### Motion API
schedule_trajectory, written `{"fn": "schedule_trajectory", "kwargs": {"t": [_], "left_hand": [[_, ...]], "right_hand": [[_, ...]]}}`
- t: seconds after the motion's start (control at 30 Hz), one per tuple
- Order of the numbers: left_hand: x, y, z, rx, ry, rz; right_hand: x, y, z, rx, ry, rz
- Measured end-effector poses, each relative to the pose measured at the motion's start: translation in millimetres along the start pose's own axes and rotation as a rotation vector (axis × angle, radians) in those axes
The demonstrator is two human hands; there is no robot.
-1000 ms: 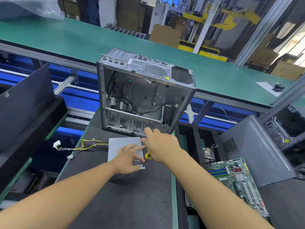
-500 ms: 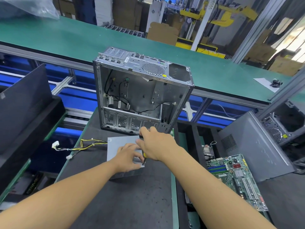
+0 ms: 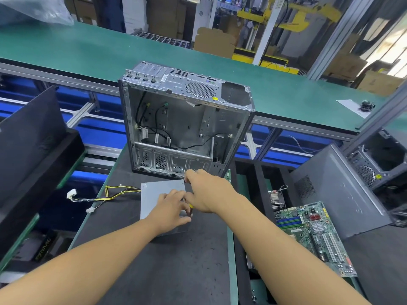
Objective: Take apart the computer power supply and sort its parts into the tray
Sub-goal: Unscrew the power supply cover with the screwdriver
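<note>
A grey power supply (image 3: 156, 192) lies flat on the dark mat, its yellow and black cable bundle (image 3: 103, 195) trailing left. My left hand (image 3: 170, 209) rests on its top near the right edge, fingers bent beside a screwdriver's shaft. My right hand (image 3: 209, 191) grips the screwdriver (image 3: 191, 208), whose yellow-and-black handle barely shows under the palm; its tip points down at the supply's right edge. A black compartment tray (image 3: 258, 179) sits to the right.
An opened computer case (image 3: 185, 124) stands upright just behind the hands. A green motherboard (image 3: 312, 234) and a small part lie in the tray area at right, beside a grey side panel (image 3: 339, 194). Black panels lean at left. A green conveyor belt (image 3: 88, 49) runs behind.
Both hands stay on the power supply with the screwdriver at the same corner. The camera view has shifted slightly; the right hand has turned a little on the handle.
</note>
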State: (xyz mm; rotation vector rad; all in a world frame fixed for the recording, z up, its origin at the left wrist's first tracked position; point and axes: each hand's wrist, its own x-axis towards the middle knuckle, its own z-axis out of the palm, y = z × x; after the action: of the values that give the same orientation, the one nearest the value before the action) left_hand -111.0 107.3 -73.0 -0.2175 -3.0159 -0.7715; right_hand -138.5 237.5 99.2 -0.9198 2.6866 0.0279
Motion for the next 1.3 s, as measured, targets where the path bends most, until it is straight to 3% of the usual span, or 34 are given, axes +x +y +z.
{"fn": "schedule_trajectory", "kwargs": {"t": [0.3, 0.63, 1.0, 1.17, 1.3], "left_hand": [[-0.2, 12.4, 0.8, 0.129, -0.016, 0.031], [6.7, 30.9, -5.1, -0.448, 0.026, -0.162], [34.5, 110.6, 30.4, -0.551, -0.330, -0.065], [37.1, 159.8, 71.8, -0.462, -0.505, -0.015], [35.0, 197.0, 108.8, -0.348, -0.528, -0.026]], "right_hand": [[-7.4, 15.4, -4.6, 0.044, -0.012, -0.023], [-22.9, 48.2, -19.7, 0.074, 0.024, 0.116], [-80.8, 111.8, 17.4, 0.079, -0.016, 0.351], [-124.3, 148.4, 27.9, 0.089, -0.041, 0.479], [-156.7, 167.9, 42.6, 0.108, -0.046, 0.562]]}}
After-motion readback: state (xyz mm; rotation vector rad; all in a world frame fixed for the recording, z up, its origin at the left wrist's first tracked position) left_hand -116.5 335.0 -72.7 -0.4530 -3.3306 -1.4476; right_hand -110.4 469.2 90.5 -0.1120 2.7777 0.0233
